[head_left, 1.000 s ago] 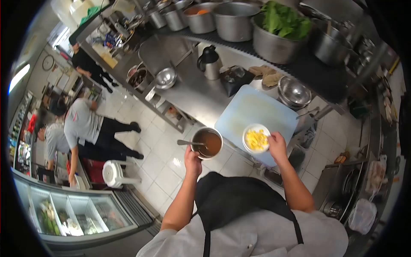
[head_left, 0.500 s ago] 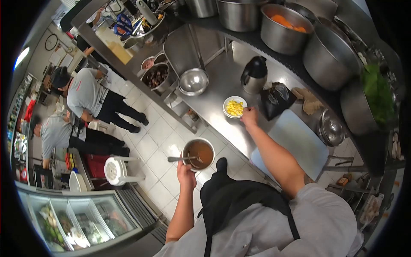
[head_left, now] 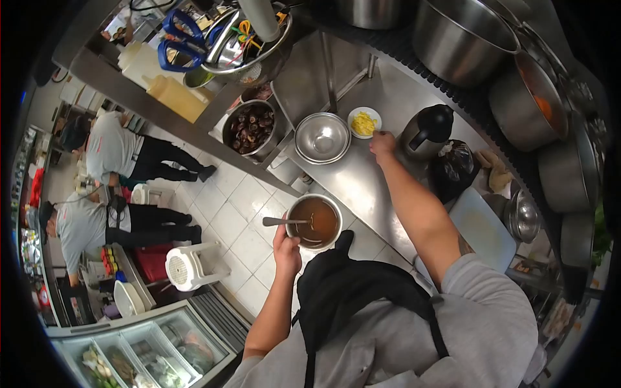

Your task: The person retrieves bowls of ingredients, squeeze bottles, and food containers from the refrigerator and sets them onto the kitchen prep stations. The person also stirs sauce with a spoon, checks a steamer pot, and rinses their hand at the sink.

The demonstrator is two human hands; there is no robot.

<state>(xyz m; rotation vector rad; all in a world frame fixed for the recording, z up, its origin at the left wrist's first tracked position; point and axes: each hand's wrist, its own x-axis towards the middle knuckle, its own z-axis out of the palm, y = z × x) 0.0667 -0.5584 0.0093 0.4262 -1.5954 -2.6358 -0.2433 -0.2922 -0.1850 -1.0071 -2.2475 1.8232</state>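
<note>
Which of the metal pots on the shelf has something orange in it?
The pot between the big one at the shelf's middle and the pot nearer the wearer.

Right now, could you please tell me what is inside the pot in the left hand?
The pot in the left hand holds brown liquid and a spoon; the liquid hides the bottom.

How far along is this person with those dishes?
Done, it seems: yellow pieces in the white bowl, brown liquid and a spoon in the pot. In hand: the bowl, in the right hand at the counter; the pot, in the left hand. Remaining, perhaps: putting both down; neither is released.
</note>
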